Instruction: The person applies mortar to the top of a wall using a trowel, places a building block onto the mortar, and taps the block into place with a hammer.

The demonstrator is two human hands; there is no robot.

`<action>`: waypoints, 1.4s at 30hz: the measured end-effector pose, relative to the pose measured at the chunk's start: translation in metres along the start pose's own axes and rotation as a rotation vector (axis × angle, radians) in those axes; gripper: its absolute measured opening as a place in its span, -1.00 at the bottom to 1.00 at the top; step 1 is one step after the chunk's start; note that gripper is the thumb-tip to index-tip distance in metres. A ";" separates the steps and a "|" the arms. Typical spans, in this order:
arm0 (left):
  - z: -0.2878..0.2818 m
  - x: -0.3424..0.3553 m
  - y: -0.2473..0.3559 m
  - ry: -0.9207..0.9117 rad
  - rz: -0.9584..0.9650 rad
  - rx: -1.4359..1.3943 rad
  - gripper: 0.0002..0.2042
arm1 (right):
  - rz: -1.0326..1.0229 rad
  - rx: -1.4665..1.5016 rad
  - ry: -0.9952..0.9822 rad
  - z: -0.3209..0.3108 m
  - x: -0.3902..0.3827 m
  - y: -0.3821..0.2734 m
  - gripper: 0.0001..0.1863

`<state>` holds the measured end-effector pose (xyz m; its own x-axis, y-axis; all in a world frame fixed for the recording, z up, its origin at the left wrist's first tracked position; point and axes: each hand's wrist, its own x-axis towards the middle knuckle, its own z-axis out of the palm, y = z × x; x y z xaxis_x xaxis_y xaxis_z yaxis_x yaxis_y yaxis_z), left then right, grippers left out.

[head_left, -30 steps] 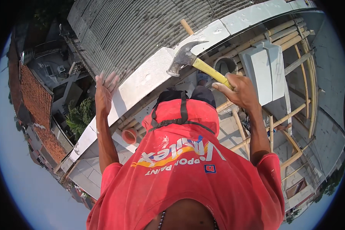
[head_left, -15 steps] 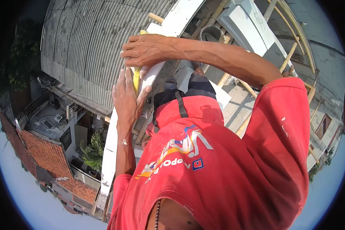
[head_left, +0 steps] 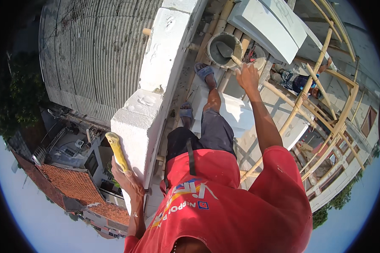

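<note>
At the left, my left hand (head_left: pixel 128 180) is closed round the lower end of a yellow-handled tool (head_left: pixel 119 152). The handle points away from me beside the white block wall (head_left: pixel 133 126); the tool's other end is hidden in my hand. My right arm reaches forward and right, and my right hand (head_left: pixel 247 78) grips the pale handle of a trowel (head_left: pixel 224 50). The trowel's blade dips into a round bucket (head_left: pixel 213 58) with grey stuff inside. Pale smears mark my left hand.
Bamboo scaffold poles (head_left: pixel 295 111) cross the right side. A large white moulded piece (head_left: pixel 268 29) lies beyond the bucket. Another person (head_left: pixel 297 82) is among the poles at the right. A corrugated roof (head_left: pixel 88 55) and tiled roofs (head_left: pixel 65 177) lie beyond the wall.
My hands were together over the yellow-handled tool at the wall. They have parted: my left hand came nearer with the tool, and my right hand moved right and took hold of the trowel.
</note>
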<state>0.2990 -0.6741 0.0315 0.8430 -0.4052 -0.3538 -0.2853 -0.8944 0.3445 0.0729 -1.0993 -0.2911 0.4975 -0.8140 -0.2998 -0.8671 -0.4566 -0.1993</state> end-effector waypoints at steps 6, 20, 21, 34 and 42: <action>0.014 -0.019 -0.019 0.112 -0.078 0.188 -0.11 | 0.448 -0.064 -0.052 0.142 0.079 0.100 -0.45; 0.006 -0.018 0.020 0.028 -0.314 0.357 -0.07 | 0.703 1.252 -0.761 0.252 0.165 0.187 -0.16; 0.005 -0.018 0.018 0.027 -0.314 0.354 -0.07 | 0.751 1.218 -0.723 0.254 0.162 0.182 -0.27; -0.008 -0.035 -0.038 -0.022 -0.127 0.170 -0.02 | 0.908 1.727 -0.215 0.095 -0.078 0.097 -0.68; -0.004 -0.001 -0.003 0.046 0.154 0.125 -0.04 | 0.942 2.050 0.179 -0.059 -0.345 0.046 -0.72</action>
<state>0.3006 -0.6701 0.0338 0.8043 -0.5323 -0.2640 -0.4642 -0.8403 0.2799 -0.1397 -0.8606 -0.1418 -0.0142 -0.5744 -0.8185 0.4625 0.7219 -0.5147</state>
